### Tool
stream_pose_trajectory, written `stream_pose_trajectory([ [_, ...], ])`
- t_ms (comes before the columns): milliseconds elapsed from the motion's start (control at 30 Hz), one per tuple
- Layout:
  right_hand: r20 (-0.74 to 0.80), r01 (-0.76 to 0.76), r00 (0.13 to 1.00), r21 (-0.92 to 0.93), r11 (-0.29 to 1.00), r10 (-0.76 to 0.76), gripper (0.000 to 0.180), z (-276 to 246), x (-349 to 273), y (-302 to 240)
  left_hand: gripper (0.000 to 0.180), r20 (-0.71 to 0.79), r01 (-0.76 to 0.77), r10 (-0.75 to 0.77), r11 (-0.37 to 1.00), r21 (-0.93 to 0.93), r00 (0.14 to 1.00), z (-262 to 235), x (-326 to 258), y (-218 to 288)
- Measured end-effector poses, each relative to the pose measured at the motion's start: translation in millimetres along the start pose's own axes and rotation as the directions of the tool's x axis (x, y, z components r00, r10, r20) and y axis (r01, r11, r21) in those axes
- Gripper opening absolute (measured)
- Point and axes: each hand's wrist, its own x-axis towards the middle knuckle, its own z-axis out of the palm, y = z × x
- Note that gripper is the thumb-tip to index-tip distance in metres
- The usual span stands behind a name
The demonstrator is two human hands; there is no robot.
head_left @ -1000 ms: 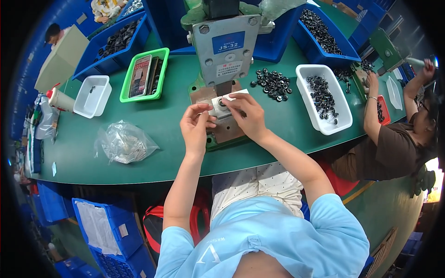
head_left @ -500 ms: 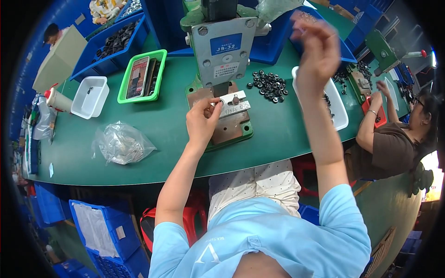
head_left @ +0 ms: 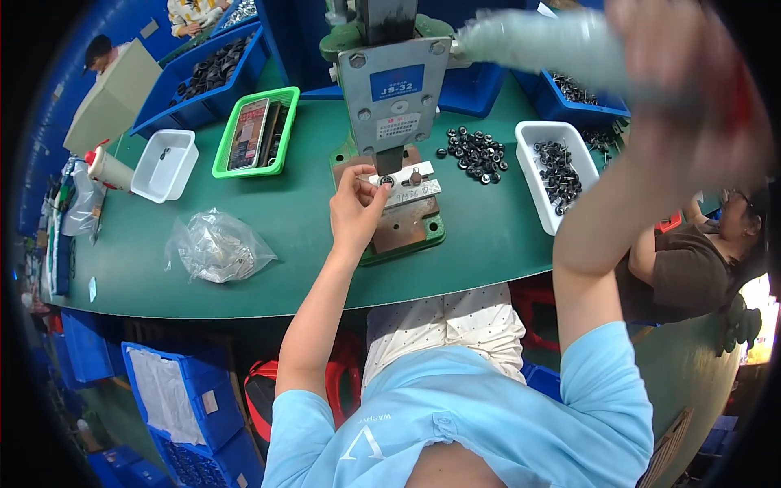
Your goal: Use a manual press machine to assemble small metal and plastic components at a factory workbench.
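Part (head_left: 387, 181) under the ram (head_left: 391, 161), inward from the tabletop's (head_left: 130, 252) near edge, is best kept level by left fingers (head_left: 377, 201) nearly closed on its rim, tips clear; right fingers' (head_left: 663, 61) grip is too blurred to tell.

Lettering (head_left: 399, 86) marks the press plate (head_left: 397, 110), metal block (head_left: 413, 194) and blue shirt (head_left: 472, 407).

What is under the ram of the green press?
Below the ram, a small dark round part sits at the metal block; the left hand touches the part. What lies directly beneath the part is covered, so it cannot be seen.
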Motion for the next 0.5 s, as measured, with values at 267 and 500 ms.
stream_pose_trajectory([
  [267, 0.262, 0.054, 0.963, 0.036, 0.998, -0.061, 0.018, 15, -107, -1, 0.031, 0.006, 0.043, -0.043, 0.997, -0.061, 0.999, -1, 1, -8],
  [500, -0.055, 0.106, 0.993, -0.022, 0.994, -0.107, 0.022, 41, -137, 1, 0.025, 0.041, 0.057, -0.054, 0.995, -0.078, 0.998, -3, 2, -8],
])
